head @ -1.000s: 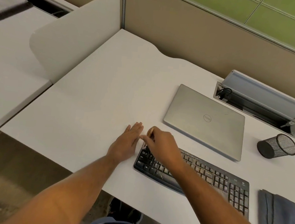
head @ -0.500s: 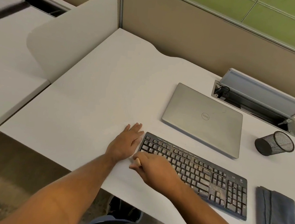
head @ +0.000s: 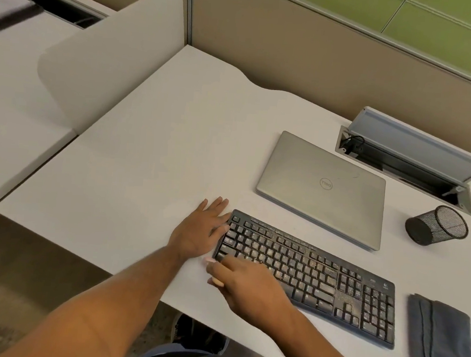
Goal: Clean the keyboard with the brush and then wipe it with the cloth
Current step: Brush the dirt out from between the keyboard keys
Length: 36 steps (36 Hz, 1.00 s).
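Where I look down from the head camera, I log these items:

Keyboard (head: 314,273): black, dusty, lying at a slant near the front edge of the desk (head: 156,154), its left end nearer me than the laptop.
Left hand (head: 199,233): I see it flat on the desk, fingers straight, thumb side touching the keyboard's left edge.
Right hand (head: 247,286): fingers curled round the brush (head: 215,281), over the keyboard's front left corner.
Brush: only a pale wooden tip shows below the fingers; bristles hidden.
Cloth (head: 442,344): grey, folded, just right of the keyboard, apart from it, reaching the desk's front edge.
Laptop (head: 323,187): closed, silver, just behind the keyboard.
Pen cup (head: 436,226): black mesh, tipped on its side, right of the laptop.
Cable box (head: 412,157): lid raised, along the back edge.
Open room: I note broad bare desk left of the hands, up to the white divider (head: 105,53).
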Tool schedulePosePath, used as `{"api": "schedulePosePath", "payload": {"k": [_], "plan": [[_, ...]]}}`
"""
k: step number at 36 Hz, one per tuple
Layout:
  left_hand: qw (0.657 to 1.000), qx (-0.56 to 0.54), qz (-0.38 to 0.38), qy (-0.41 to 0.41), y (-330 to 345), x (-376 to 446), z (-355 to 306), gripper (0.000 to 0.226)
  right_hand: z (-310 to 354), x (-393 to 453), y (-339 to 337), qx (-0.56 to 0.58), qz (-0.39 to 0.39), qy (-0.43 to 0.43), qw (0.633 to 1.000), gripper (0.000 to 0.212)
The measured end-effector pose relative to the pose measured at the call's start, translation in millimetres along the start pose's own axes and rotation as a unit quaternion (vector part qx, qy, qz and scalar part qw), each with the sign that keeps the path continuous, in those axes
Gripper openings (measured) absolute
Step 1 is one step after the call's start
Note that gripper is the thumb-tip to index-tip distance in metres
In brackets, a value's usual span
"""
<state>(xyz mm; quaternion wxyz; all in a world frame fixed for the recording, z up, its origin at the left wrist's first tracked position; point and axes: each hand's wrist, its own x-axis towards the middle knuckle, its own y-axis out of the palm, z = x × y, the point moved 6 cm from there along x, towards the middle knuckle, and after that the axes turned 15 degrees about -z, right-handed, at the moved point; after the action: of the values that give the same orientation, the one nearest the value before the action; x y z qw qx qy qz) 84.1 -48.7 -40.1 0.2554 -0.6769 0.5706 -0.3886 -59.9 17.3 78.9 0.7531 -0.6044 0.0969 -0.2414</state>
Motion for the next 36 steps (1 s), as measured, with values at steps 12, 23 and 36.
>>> {"api": "schedulePosePath", "payload": {"k": [12,23,36], "plan": [[1.0,0.006,-0.004,-0.005,-1.8,0.5,-1.0,0.064,-0.1,-18.6,-19.6,-0.067,-0.039,0.087,0.993,0.01],[1.0,0.012,-0.02,0.004,-0.6,0.2,0.3,0.055,-13.2,-15.9,-21.3,-0.032,-0.005,0.139,0.99,0.022],[1.0,0.001,-0.018,0.0,-0.1,0.3,1.7,0.056,-57.1,-12.1,-13.0,0.147,-0.107,0.41,0.894,0.031]]}}
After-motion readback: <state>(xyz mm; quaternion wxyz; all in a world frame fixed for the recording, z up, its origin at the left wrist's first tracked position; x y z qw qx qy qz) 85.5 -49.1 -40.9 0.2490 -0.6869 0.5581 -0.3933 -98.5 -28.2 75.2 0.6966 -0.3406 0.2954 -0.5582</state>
